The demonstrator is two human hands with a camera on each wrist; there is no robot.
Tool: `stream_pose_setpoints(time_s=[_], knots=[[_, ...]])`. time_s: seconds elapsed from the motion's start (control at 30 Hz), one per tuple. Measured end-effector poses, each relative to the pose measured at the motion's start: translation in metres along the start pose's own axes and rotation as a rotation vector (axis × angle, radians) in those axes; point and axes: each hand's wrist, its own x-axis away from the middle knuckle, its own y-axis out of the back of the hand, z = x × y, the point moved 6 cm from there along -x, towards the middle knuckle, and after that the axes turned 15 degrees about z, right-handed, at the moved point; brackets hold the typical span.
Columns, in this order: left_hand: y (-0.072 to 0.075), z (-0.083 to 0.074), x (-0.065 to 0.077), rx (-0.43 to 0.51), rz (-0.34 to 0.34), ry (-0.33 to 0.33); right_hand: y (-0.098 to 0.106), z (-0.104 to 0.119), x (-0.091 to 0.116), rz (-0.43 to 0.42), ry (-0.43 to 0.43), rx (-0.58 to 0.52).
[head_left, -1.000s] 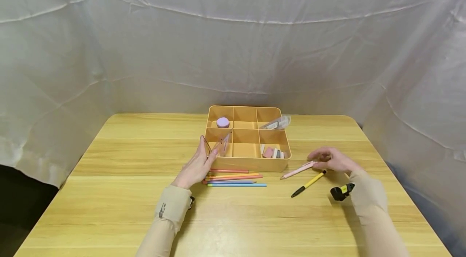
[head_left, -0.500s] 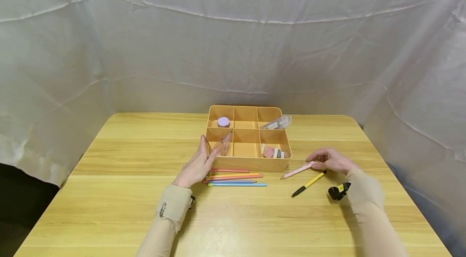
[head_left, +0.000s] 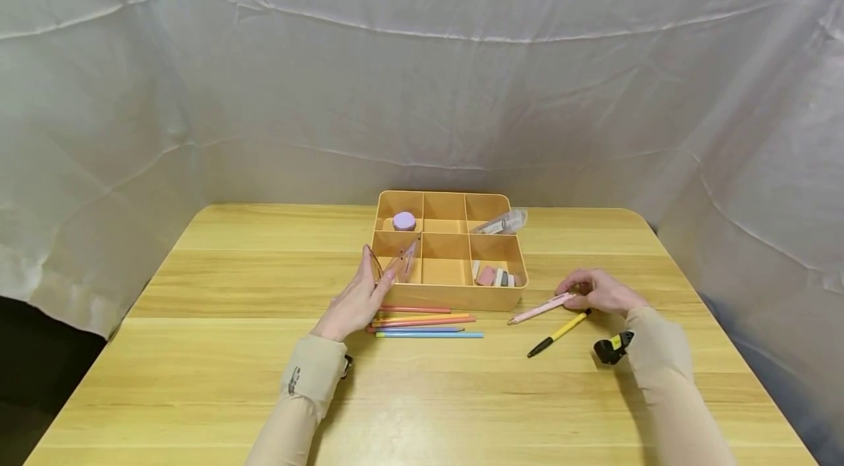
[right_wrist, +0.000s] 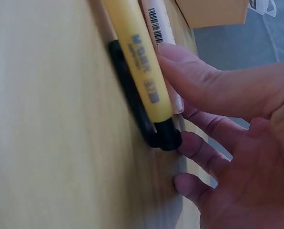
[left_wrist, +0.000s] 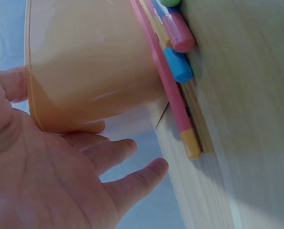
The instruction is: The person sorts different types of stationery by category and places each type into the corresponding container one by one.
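My left hand (head_left: pixel 356 301) holds the front left corner of a tan divided organizer box (head_left: pixel 455 297); in the left wrist view the thumb (left_wrist: pixel 14 85) goes over the rim while other fingers spread below the outer wall. Clear triangular set squares (head_left: pixel 406 261) lean in the compartment beside that hand. On the right, my right hand (head_left: pixel 603 291) pinches the end of a pink pen (head_left: pixel 537 310), whose tip points toward the box. A yellow pen (head_left: pixel 560 333) with black ends lies just in front of it, crossing near the fingers in the right wrist view (right_wrist: pixel 144 71).
Several coloured pencils (head_left: pixel 428 335) lie along the box's front. Inside the box are a purple round item (head_left: pixel 404 221), erasers (head_left: pixel 486 276) and a clear slim case (head_left: pixel 504 223) jutting over the right rim. Pale cloth (head_left: pixel 422 85) hangs behind the wooden table (head_left: pixel 422 407).
The right hand and wrist have shifted slightly left, fingers staying at the pink pen. The left hand, box and pencils look the same.
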Motion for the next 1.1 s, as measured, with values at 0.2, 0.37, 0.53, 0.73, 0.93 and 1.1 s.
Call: stream_pose_setpoints(time_s=[0.2, 0.37, 0.53, 0.73, 0.93, 1.1], knots=[[0.0003, -0.0004, 0.0001, -0.002, -0.002, 0.004, -0.0006, -0.0033, -0.0013, -0.008, -0.001, -0.007], [0.0006, -0.0013, 0.0005, -0.01, -0.006, 0.011, -0.0002, -0.0054, -0.0019, -0.005, 0.006, -0.011], [0.0008, -0.0024, 0.0013, -0.01, -0.009, 0.009, -0.0004, -0.0054, -0.0019, 0.022, 0.044, -0.023], [0.0009, -0.0027, 0.0015, -0.014, -0.013, 0.011, -0.0016, -0.0061, -0.0016, 0.055, 0.056, -0.064], [0.0009, -0.0022, 0.0016, -0.024, -0.015, 0.032, -0.0024, -0.0078, -0.0012, 0.059, 0.061, -0.051], [0.0001, -0.0004, 0.0013, -0.013, -0.003, 0.038, -0.0024, -0.0067, -0.0003, 0.067, 0.089, -0.063]])
